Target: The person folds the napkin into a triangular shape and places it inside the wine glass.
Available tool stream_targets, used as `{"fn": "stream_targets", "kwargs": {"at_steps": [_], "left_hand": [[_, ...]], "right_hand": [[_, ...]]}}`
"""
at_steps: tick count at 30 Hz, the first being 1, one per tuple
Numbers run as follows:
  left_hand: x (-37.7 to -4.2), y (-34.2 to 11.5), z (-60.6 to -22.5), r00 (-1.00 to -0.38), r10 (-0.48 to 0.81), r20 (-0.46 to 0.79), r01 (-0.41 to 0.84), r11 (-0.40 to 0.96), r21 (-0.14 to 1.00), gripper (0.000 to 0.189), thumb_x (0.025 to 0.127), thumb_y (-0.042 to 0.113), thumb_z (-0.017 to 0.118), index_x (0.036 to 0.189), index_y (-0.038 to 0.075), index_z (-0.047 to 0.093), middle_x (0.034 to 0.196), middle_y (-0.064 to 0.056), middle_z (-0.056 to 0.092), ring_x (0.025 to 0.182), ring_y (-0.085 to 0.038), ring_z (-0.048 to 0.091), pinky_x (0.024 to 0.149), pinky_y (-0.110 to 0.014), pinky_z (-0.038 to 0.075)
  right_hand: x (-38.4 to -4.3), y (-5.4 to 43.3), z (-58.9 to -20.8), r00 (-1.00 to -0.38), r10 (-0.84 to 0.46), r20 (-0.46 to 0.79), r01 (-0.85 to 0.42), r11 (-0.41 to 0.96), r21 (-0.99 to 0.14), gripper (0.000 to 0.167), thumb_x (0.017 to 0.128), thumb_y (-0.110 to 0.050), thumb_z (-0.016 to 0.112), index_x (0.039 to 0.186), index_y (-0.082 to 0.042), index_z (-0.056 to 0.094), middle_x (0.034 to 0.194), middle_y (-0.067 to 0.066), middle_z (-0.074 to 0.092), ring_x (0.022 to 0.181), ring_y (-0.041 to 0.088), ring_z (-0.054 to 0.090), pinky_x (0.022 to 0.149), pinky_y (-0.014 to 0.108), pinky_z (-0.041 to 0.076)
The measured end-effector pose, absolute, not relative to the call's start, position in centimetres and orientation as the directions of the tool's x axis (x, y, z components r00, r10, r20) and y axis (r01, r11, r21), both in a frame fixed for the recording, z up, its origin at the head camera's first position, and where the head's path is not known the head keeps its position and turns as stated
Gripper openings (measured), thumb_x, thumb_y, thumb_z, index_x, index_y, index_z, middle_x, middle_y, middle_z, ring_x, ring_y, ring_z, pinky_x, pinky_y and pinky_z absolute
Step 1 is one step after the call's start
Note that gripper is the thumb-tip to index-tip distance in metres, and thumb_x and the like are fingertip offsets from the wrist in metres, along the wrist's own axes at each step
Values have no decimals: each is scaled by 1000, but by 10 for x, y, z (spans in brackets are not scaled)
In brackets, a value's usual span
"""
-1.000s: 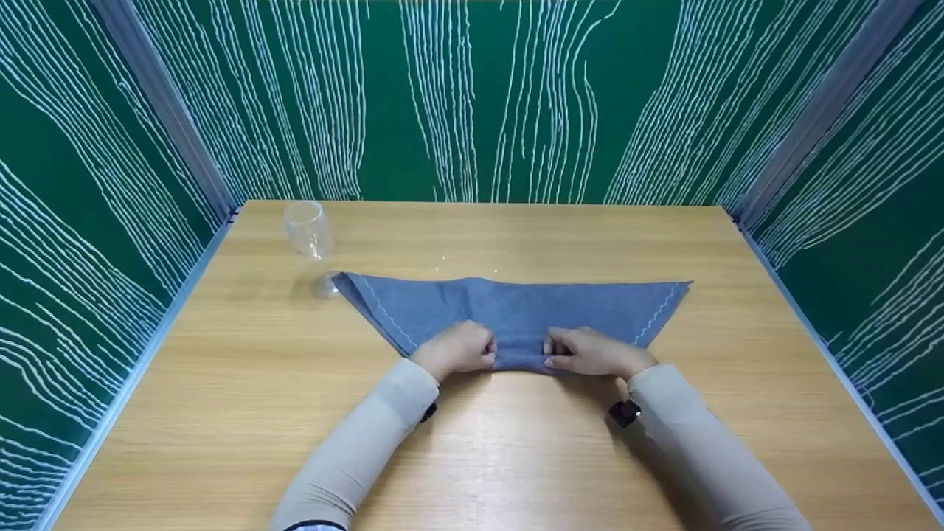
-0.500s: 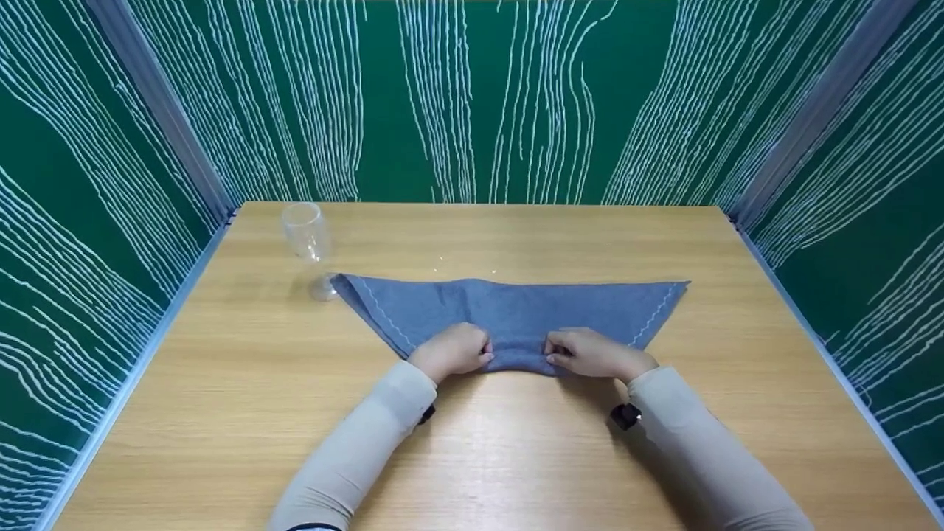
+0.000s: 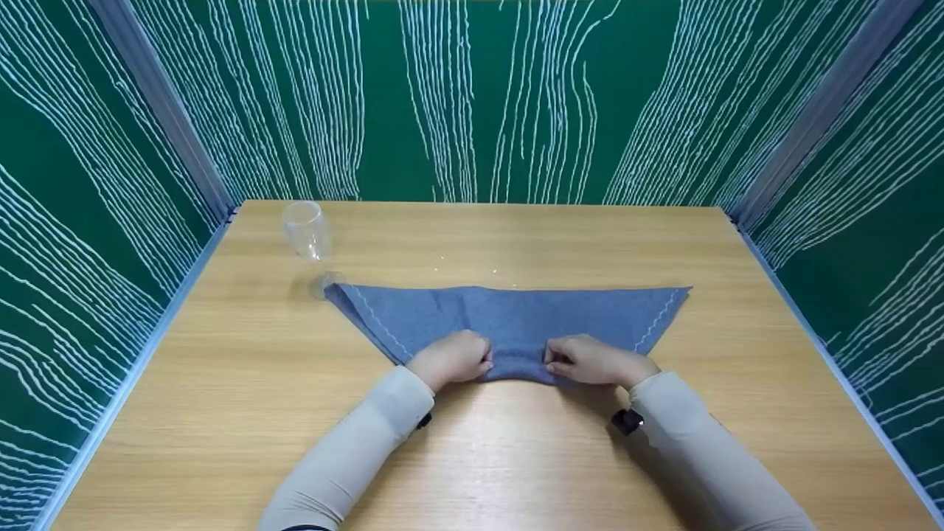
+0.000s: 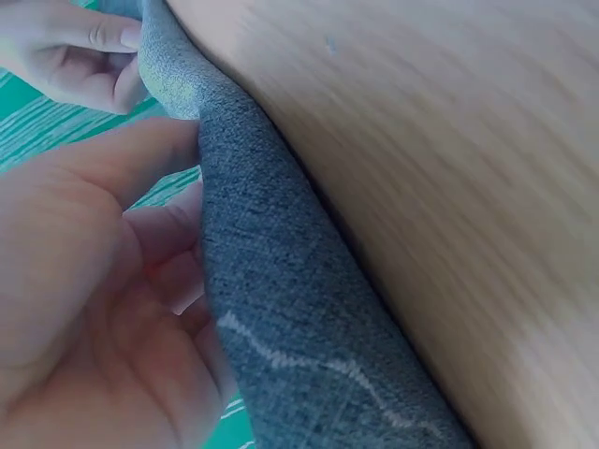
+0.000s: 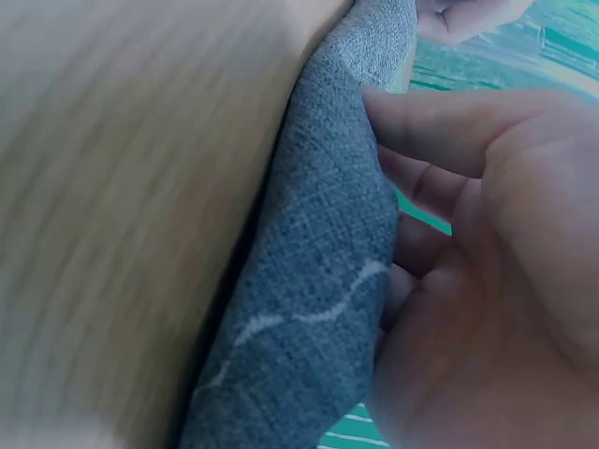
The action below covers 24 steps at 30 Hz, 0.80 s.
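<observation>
Three green walls point(image 3: 391, 110) with white streaks surround the table point(image 3: 472, 457) under your blue-grey cloth point(image 3: 516, 317). The cloth lies folded, pale-stitched near both ends, its near edge rolled. Upright by the cloth's left corner stands a clear stemmed glass point(image 3: 306, 230). Your left hand point(image 3: 453, 355) pinches the cloth's near edge left of its middle; your right hand point(image 3: 596, 360) pinches it right of middle. Pale specks point(image 3: 495, 271) lie beyond the cloth's far edge.
</observation>
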<state>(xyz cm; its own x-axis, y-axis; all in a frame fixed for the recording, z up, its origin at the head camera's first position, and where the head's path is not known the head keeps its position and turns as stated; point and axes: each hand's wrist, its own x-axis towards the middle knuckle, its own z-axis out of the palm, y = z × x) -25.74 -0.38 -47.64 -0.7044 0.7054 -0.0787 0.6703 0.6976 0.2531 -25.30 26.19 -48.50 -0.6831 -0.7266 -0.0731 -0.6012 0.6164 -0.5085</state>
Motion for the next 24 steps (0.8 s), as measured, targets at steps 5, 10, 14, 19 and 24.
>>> {"fn": "stream_targets", "kwargs": {"at_steps": [5,10,14,19,24], "left_hand": [[-253,-5,-475,-710,695,-113,657,712,246,21,97,12,60,76,9,64,78,-2,64,77,-20,63,75,-33,53],[-250,-6,-475,-706,691,-151,650,718,250,29,99,16,61,70,14,53,71,3,51,69,-14,49,67,-29,45],[-249,-7,-475,-707,688,-161,648,722,243,28,98,19,63,72,14,56,72,3,54,69,-14,52,66,-28,47],[-246,-8,-475,-701,711,-64,697,701,152,14,95,24,70,86,14,70,86,1,63,81,-17,63,72,-31,54],[-241,-8,-473,-653,754,80,758,650,56,8,87,20,78,81,17,76,84,3,67,81,-17,67,71,-32,56]], "right_hand": [[-248,259,-484,-673,-735,-79,-609,612,-505,7,100,-8,59,94,-10,63,88,-5,62,81,13,58,72,36,50],[-246,259,-484,-661,-747,-77,-620,600,-505,6,99,-9,61,95,-9,64,91,-3,65,85,15,61,75,37,53],[-245,258,-483,-657,-749,-87,-617,601,-508,5,99,-11,62,95,-11,65,91,-4,66,85,15,62,74,36,53],[-245,258,-483,-665,-739,-104,-601,613,-512,6,99,-13,62,94,-11,63,89,-5,64,82,13,60,73,35,51],[-245,259,-484,-689,-714,-128,-571,643,-510,8,100,-14,60,92,-10,60,81,-7,58,72,9,52,66,31,45]]}}
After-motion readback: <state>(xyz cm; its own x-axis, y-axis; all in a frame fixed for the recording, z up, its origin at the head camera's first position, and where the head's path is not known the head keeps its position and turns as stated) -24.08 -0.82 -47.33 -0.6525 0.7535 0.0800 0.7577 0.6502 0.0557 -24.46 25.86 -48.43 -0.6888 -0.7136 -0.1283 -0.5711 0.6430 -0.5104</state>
